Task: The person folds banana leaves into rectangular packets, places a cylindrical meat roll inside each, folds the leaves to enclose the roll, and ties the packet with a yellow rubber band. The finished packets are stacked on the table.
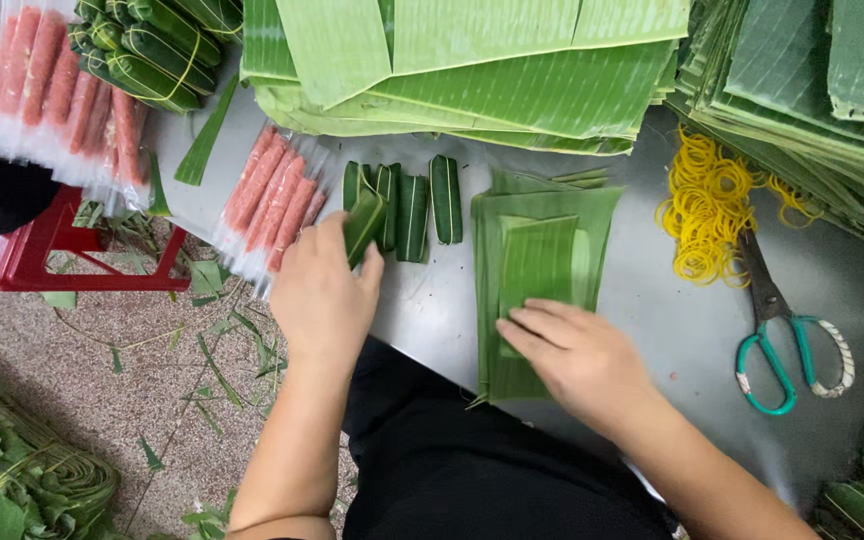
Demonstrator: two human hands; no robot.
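1. Here the left hand (pixel 322 295) reached over the near edge of the grey tabletop (pixel 652 300), its fingers (pixel 337 235) clenched around a small leaf-wrapped roll (pixel 363 226), which stuck out tilted between thumb and forefinger.
2. That held roll stood just in front of a short row of wrapped rolls (pixel 412 205) lying side by side on the tabletop, and just beside a clear pack of pink sausages (pixel 272 195) to its left.
3. The right hand (pixel 577 355) lay flat, fingers (pixel 537 325) released and stretched, pressing on a stack of cut banana leaf pieces (pixel 542 250); the fingertips touched the lower part of the top piece.
4. Behind both hands, a big pile of long banana leaves (pixel 472 70) covered the far side of the tabletop.
5. To the right of the leaf stack lay a heap of yellow rubber bands (pixel 702 205), with green-handled scissors (pixel 777 330) just beside it, well apart from the right hand.
6. At the far left, more sausage packs (pixel 62 95) and a bundle of tied rolls (pixel 152 50) rested above a red stool (pixel 42 255).
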